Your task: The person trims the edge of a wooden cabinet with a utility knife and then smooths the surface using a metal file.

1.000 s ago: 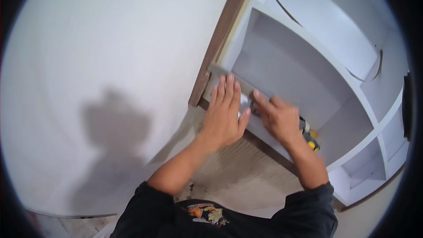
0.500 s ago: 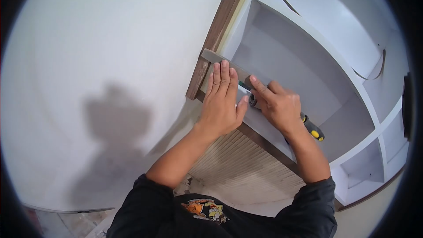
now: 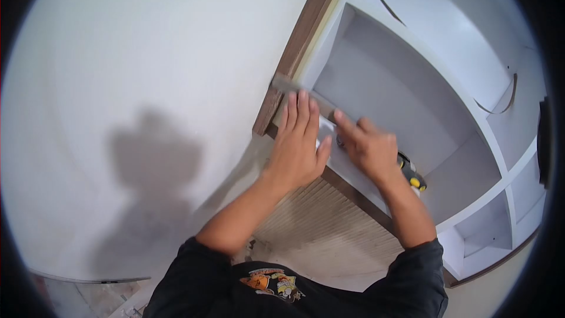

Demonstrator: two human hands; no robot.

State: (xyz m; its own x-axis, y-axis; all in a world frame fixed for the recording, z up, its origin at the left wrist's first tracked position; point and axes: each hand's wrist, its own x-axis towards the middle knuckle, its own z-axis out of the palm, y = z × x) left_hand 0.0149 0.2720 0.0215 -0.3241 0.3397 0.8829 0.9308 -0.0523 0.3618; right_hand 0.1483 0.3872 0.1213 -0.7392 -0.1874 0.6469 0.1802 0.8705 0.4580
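A long flat grey-brown bar, seemingly a flat file (image 3: 324, 103), lies slanted across the corner of the dark wood edge strip (image 3: 270, 106). My left hand (image 3: 296, 150) rests on the bar with its fingers stretched out flat and together, thumb apart. Curled round the bar's near end, my right hand (image 3: 372, 147) keeps its index finger pointed along the top; motion blurs it. Just behind that hand, a black-and-yellow tool (image 3: 415, 183) lies in the cabinet compartment, partly hidden by the wrist. A small round part shows between the two hands.
The white cabinet (image 3: 425, 53) has several compartments, with thin dark strips (image 3: 386, 5) curling out of the upper ones. A plain white wall (image 3: 147, 53) stands at the left, carrying my shadow. Below the brown front edge is a ribbed panel (image 3: 329, 215).
Both hands and the bar have shifted only slightly, the bar's far tip a little lower. The right hand is now blurred by motion. The view has moved a bit.
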